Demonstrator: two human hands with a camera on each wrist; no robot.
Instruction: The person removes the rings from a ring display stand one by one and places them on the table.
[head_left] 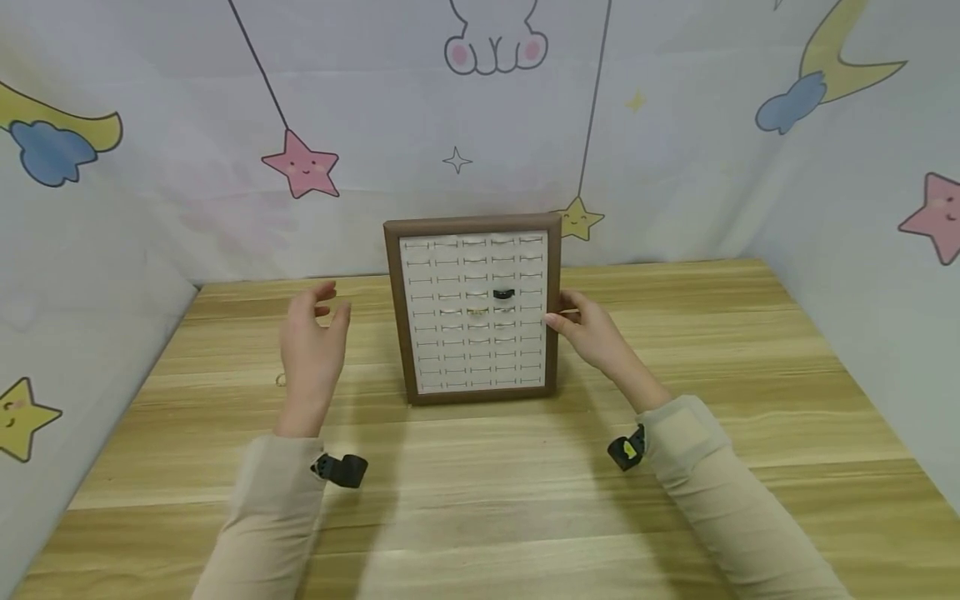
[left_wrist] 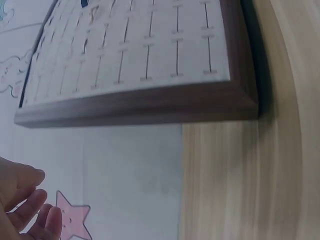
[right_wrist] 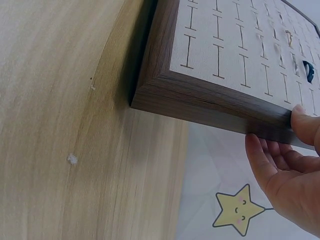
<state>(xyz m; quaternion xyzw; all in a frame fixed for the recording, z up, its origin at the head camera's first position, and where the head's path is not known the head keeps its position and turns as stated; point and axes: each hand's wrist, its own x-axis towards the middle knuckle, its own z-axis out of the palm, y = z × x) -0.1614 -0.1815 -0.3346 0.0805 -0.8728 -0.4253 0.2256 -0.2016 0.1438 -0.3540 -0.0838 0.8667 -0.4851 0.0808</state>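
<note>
A ring display board (head_left: 480, 398) with a brown wooden frame and rows of slots in a pale face stands upright on the table. My right hand (head_left: 592, 333) grips the board's right edge, the thumb on the front and the fingers behind, as the right wrist view also shows. A black ring (right_wrist: 308, 71) and a gold ring (right_wrist: 288, 38) sit in slots near the middle. To the board's left, my left hand (head_left: 311, 358) is raised with loosely bent fingers and nothing in it. Beside the left wrist lies a small gold ring (head_left: 281, 380).
The wood-grain table (head_left: 480, 500) meets a white cloth backdrop (head_left: 405, 108) printed with stars, moons and clouds, which also rises at both sides. A small white speck (right_wrist: 72, 159) lies on the tabletop. Each wrist wears a black camera (head_left: 351, 472).
</note>
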